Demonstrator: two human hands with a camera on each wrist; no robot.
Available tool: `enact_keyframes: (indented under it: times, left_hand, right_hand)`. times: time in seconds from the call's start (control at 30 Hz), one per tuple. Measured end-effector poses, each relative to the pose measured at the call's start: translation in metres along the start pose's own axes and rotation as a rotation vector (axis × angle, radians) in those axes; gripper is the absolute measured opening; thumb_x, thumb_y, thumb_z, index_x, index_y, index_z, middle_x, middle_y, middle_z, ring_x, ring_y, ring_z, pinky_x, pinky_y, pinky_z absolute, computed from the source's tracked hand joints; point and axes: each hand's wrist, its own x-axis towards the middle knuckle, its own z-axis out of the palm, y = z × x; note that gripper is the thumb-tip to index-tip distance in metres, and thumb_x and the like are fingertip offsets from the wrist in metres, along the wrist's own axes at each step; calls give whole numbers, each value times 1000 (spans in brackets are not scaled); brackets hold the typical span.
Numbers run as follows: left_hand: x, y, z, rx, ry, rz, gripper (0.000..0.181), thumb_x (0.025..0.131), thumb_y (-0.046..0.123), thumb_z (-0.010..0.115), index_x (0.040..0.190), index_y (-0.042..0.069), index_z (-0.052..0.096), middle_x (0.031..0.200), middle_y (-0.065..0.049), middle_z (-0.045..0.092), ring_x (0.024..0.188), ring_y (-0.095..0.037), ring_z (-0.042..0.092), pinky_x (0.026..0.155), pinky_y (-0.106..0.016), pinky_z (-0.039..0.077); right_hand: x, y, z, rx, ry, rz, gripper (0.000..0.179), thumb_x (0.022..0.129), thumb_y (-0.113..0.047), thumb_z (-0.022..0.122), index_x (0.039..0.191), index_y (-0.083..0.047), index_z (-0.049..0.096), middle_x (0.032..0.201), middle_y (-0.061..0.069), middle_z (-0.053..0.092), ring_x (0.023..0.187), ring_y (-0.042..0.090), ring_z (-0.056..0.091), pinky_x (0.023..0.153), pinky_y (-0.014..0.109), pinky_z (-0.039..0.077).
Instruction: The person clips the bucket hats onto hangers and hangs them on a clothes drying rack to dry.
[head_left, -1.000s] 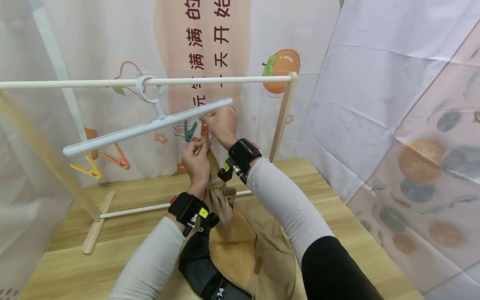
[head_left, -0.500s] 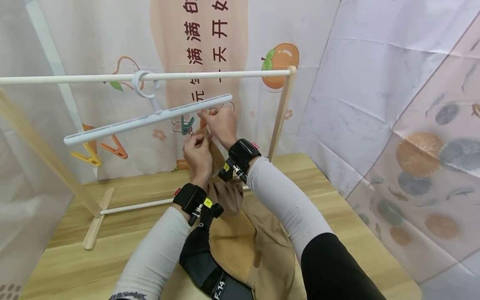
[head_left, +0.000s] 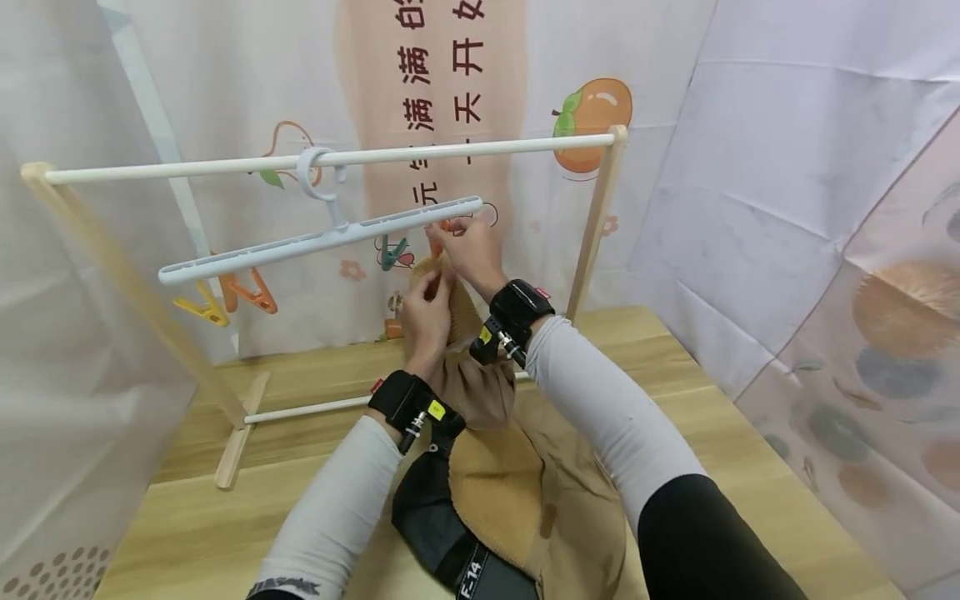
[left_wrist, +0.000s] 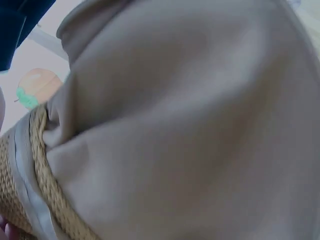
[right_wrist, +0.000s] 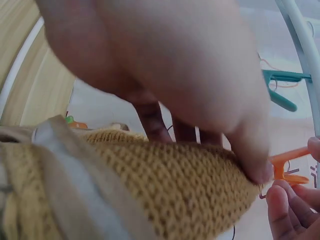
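Note:
My left hand [head_left: 426, 321] pinches the upper edge of a tan knit piece [right_wrist: 175, 185], which continues down into bunched beige cloth [left_wrist: 190, 130]. Just above it, my right hand [head_left: 474, 254] pinches an orange clip [right_wrist: 285, 170] under the right end of the pale blue hanger [head_left: 330, 239]. The knit's edge lies right at the clip's tip, beside the left fingertips. Below, on the table, lie a mustard knit panel [head_left: 495, 492], tan cloth [head_left: 585, 517] and a dark piece [head_left: 423, 508] lettered F-14. The right hand partly hides the clip in the head view.
The hanger hooks over the white rod [head_left: 465, 151] of a wooden-legged rack standing on the wood-grain table [head_left: 690, 467]. A green clip [head_left: 393, 252] hangs left of the hands. Yellow [head_left: 202, 307] and orange clips [head_left: 258, 292] hang toward the hanger's left end. Printed curtains stand behind.
The hanger has become less tilted, its left end rising. The knit's upper end, a narrow bunch at the orange clip before, now spreads wider. The head view has shifted slightly.

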Motion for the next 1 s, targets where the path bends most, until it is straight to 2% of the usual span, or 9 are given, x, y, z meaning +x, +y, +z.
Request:
enact_keyframes:
  times: [0.1,0.23,0.4,0.5,0.6,0.7,0.83,0.9,1.0]
  left_hand:
    - [7,2,-4,-45,-48,19,38,98,43,55,123,17,68,113,-6,69,101,-20,64,94,-37,49]
    - [16,4,-13,-123,-87,84,39,100,34,55,127,9,64,121,-14,65,107,-24,61,89,-33,50]
    - [16,-4,-37,-196,-44,104,32,98,25,59,120,3,68,113,-18,67,91,-13,60,77,-20,47]
    - [17,-6,-49,-211,-32,117,31,98,25,61,115,1,69,107,-19,67,83,-5,57,72,-16,45]
    - [20,-4,-56,-180,-66,122,32,97,28,61,116,3,70,106,-19,67,82,-2,56,72,-15,44]
    - [21,0,-62,-139,-152,101,35,97,31,60,123,9,68,115,-15,67,90,-4,58,76,-15,45]
    - [21,5,-67,-96,-266,81,40,96,32,62,132,13,62,127,-10,64,106,-15,61,84,-19,48]
    - [19,4,-67,-57,-286,71,44,95,36,63,133,14,61,128,-10,64,110,-19,60,85,-21,48]
    - [14,2,-66,25,-282,60,51,91,46,66,129,13,64,120,-10,67,105,-21,62,79,-23,49]
  right_hand:
    - [3,-1,-6,10,-3,-15,39,91,-31,69,110,3,68,110,15,68,82,16,58,62,20,42]
    - [3,-5,-9,24,-4,-18,40,90,-31,70,113,2,67,111,17,69,89,21,65,66,23,47]
    - [-6,-7,-3,-15,-98,-8,36,90,-32,71,106,0,69,95,12,70,77,14,60,60,20,43]
    - [-11,-10,-4,-26,-125,-45,30,91,-29,70,103,-1,71,88,9,67,70,10,54,57,19,41]
    - [-15,-18,-10,10,-136,-84,27,92,-25,69,102,0,70,87,10,69,66,10,54,57,19,41]
    - [-21,-25,-16,45,-162,-119,26,92,-24,68,103,0,70,88,15,69,64,15,56,55,20,43]
    - [-33,-31,-21,6,-222,-177,25,93,-24,68,104,-2,71,84,17,67,65,19,56,55,20,43]
    - [-39,-29,-21,-24,-257,-188,24,93,-24,67,105,-3,72,83,14,66,65,17,55,56,21,43]
    - [-47,-20,-21,-60,-283,-165,24,94,-23,66,107,-4,71,87,10,66,72,15,55,61,21,43]
